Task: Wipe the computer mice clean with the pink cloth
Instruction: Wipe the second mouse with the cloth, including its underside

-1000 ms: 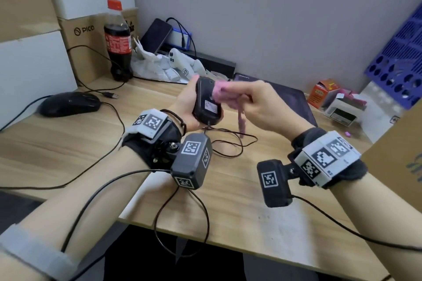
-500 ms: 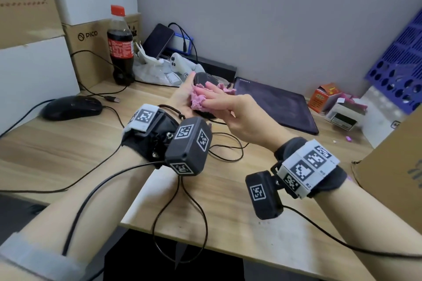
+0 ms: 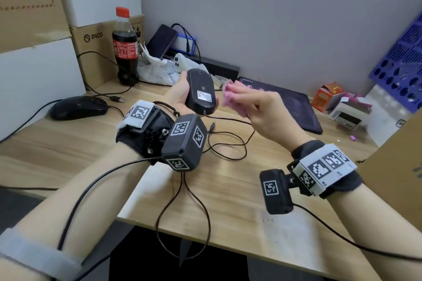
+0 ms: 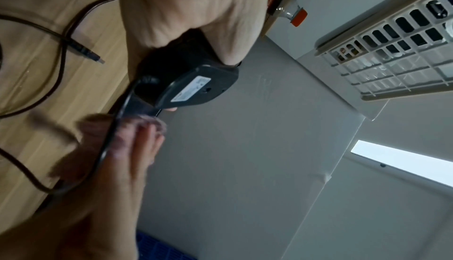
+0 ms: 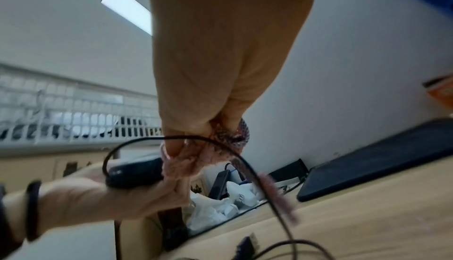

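Black smooth oval mouse [image 3: 201, 91] gripped underside-up in left hand [image 3: 177, 96], right hand [image 3: 258, 107] pinching crumpled pink cloth [image 3: 229, 98]

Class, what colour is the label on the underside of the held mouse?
White, on the black mouse; clearest in the head view.

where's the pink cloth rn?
In the head view the pink cloth is bunched in the right hand, held above the desk just right of the upturned mouse that the left hand grips.
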Motion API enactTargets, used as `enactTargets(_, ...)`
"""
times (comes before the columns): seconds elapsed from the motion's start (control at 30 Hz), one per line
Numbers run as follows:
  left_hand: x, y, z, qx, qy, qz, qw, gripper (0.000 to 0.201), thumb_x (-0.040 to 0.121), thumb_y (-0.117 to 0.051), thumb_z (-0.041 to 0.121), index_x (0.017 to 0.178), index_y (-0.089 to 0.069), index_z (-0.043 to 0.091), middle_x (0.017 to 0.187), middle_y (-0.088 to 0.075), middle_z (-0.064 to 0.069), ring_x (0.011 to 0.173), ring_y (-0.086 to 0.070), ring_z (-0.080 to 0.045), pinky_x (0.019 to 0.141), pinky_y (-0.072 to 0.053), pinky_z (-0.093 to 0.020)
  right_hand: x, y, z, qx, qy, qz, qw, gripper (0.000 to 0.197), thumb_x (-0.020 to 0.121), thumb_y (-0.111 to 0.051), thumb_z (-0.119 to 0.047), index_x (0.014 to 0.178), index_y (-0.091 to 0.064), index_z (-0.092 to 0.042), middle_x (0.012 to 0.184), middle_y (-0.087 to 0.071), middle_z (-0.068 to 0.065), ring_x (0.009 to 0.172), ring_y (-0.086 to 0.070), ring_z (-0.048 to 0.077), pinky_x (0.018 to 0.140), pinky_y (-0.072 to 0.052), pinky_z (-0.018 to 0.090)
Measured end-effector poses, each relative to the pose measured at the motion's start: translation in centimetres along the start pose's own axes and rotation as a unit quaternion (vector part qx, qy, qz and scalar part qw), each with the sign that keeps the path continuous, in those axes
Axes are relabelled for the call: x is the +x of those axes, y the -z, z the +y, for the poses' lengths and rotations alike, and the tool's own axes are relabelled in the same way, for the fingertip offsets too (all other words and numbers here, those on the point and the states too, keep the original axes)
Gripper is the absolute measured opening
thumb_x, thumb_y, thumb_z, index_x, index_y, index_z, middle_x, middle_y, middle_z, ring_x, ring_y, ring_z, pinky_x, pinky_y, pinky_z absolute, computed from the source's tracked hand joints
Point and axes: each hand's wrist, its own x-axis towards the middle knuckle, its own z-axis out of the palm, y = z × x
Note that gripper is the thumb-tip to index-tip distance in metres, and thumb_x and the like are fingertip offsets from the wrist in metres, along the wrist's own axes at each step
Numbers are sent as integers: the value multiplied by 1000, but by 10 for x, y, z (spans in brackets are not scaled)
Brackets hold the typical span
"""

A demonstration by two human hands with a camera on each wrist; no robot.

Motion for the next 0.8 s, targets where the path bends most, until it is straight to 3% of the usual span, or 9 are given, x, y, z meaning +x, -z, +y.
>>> enactTargets(0.07,-3,-1,-4,26,5,-2,1000,57,95,-47,53,128,-58,8,111,-63,-7,91,-59,-20,70,-56,-34,14,-5,-13,51,14,48,997,37,92,-55,8,120,-68,-12,139,-55,5,135,-46,20,114,-36,45)
enactTargets(0.1,-4,-3,-8,53,-7,-5,999,54,97,-47,50,129,-58,9,113,-64,-6,90,-62,-18,70,-57,-33,20,-6,-22,78,17,56,995,35,92,-55,7,120,-68,-10,138,-56,8,133,-49,20,111,-40,42)
enactTargets(0.23,-7,-6,-22,68,-55,-15,996,40,108,-20,27,83,-48,14,57,-66,3,47,-64,-8,46,-51,-18,34,-15,-44,59,31,11,998,22,91,-61,-4,108,-73,-10,122,-63,7,114,-59,17,97,-50,28)
enactTargets(0.33,-9,-8,-14,87,-25,-16,996,64,97,-26,63,96,-57,8,88,-69,-12,81,-68,-24,81,-54,-31,27,-17,-39,47,9,-5,999,9,89,-66,-10,94,-73,-9,105,-60,3,93,-58,16,80,-48,24)
enactTargets(0.4,-13,-11,-9,88,-9,-30,996,67,93,-32,66,104,-59,6,100,-64,-15,93,-63,-29,93,-50,-42,18,-11,-31,51,-8,-12,999,6,88,-67,-9,92,-70,-6,97,-61,1,83,-57,11,73,-43,16)
enactTargets(0.47,-17,-13,-9,63,1,-47,997,57,92,-43,60,108,-57,6,105,-61,-15,100,-62,-30,94,-50,-43,9,-2,-23,28,-21,-42,999,2,86,-69,-8,88,-69,-8,90,-59,-9,80,-56,6,72,-40,13)
enactTargets(0.57,-22,-17,-10,8,-22,-30,999,47,95,-46,53,88,-56,8,83,-56,-10,77,-57,-24,76,-50,-34,-1,3,-12,-16,-50,-65,996,9,86,-70,-9,89,-73,-17,87,-58,-18,82,-58,7,73,-44,21)
enactTargets(0.7,-25,-20,-12,21,-19,-36,999,79,91,-30,73,122,-56,4,113,-64,-20,101,-62,-33,86,-52,-48,3,8,-18,30,-82,49,995,18,91,-59,-8,93,-66,-24,102,-65,1,91,-62,19,80,-54,35)
enactTargets(0.8,-34,-22,-19,108,-9,-102,989,85,84,-36,78,107,-68,3,111,-68,-20,107,-63,-30,97,-49,-44,15,11,-38,66,-25,39,997,17,92,-59,-7,99,-65,-21,102,-63,6,90,-60,16,80,-49,23)
